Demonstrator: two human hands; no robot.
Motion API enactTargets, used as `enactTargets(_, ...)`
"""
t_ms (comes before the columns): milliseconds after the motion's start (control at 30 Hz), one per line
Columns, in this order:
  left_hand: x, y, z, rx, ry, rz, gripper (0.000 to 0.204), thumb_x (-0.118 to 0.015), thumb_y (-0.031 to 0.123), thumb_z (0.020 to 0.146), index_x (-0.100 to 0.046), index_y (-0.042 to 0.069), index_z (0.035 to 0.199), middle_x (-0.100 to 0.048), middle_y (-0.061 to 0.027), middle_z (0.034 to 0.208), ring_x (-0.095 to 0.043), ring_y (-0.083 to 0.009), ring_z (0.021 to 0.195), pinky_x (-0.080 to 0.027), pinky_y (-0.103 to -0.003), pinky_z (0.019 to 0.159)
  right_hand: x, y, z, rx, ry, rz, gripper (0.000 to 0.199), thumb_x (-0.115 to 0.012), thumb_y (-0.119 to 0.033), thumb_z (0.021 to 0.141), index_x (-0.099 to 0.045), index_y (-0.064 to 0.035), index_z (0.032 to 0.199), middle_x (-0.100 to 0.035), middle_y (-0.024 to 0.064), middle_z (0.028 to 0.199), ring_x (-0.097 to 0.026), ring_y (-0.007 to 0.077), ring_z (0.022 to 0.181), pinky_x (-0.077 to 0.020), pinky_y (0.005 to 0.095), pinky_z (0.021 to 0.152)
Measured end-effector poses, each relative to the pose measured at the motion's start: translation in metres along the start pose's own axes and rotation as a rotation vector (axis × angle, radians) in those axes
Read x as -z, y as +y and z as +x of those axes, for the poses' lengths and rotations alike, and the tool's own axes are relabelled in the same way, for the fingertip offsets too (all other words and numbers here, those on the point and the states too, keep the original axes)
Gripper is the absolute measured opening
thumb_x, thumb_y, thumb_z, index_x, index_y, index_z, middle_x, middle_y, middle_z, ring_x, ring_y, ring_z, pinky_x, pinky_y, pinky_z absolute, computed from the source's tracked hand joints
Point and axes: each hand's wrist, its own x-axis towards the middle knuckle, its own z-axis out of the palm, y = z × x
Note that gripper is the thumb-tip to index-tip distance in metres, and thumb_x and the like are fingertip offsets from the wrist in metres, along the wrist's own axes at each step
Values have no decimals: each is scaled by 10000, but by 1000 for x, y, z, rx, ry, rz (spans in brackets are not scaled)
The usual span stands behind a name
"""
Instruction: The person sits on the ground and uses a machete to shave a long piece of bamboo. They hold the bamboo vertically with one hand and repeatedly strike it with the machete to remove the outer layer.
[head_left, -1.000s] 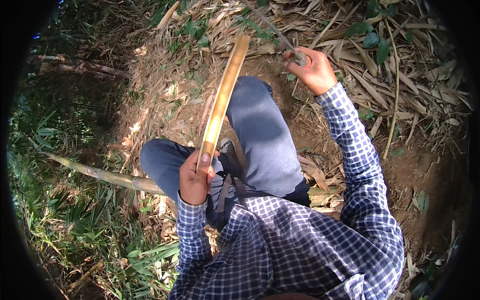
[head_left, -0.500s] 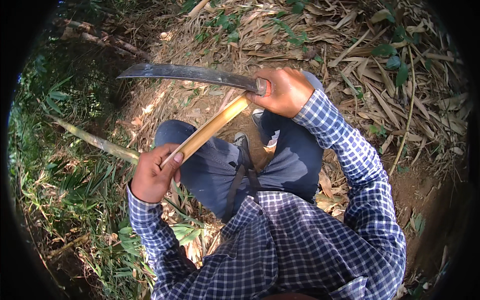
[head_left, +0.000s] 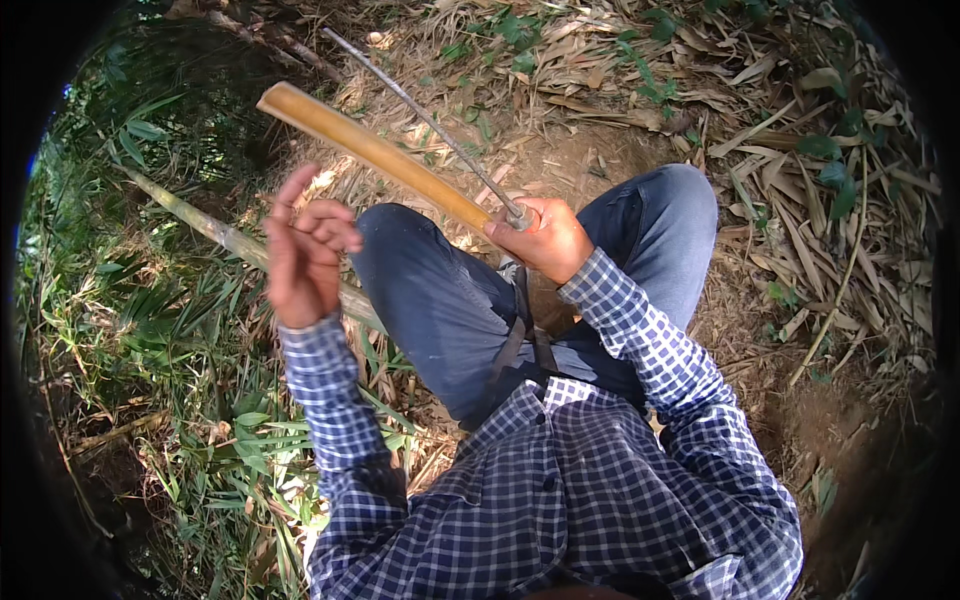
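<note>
My right hand [head_left: 548, 238] is wrapped round the handle of a machete [head_left: 430, 118], whose blade is seen nearly edge-on and points up and to the left. The same hand pinches the lower end of a split bamboo piece [head_left: 375, 153] with the thumb. This piece is yellow-tan, long and slightly hollowed, and slants to the upper left beside the blade. Just below its far half, my left hand [head_left: 308, 250] is raised with fingers spread, apart from the bamboo and holding nothing.
A long greenish bamboo pole [head_left: 215, 232] lies on the left, passing behind my left hand towards my left knee [head_left: 420, 290]. Green undergrowth [head_left: 170, 320] fills the left side. Dry bamboo leaves [head_left: 780, 170] cover the ground at the right, with a thin stem [head_left: 850, 265] among them.
My left hand has let go of the bamboo piece and opened. The piece has swung its free end up and leftward, and the machete blade has turned from flat-on to edge-on, pointing higher.
</note>
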Motion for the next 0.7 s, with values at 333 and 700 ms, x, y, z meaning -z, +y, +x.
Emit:
enactTargets(333, -108, -149, -38, 384, 84, 15, 345, -457, 242, 1047, -511, -43, 1234, -637, -89, 841, -619, -142, 635, -524, -270, 577, -8, 35, -11, -180, 82, 486, 212, -668, -171, 920, -599, 3, 822, -531, 12, 545, -471, 80, 398, -350, 242, 363)
enactTargets(700, 65, -61, 56, 240, 29, 1785, 347, -574, 328, 978, -528, 17, 1123, -684, -217, 868, -687, -325, 758, -551, -455, 657, 4, 79, -8, -464, 201, 509, 201, -721, -203, 852, -598, -43, 856, -506, 5, 550, -470, 108, 401, -384, 272, 373)
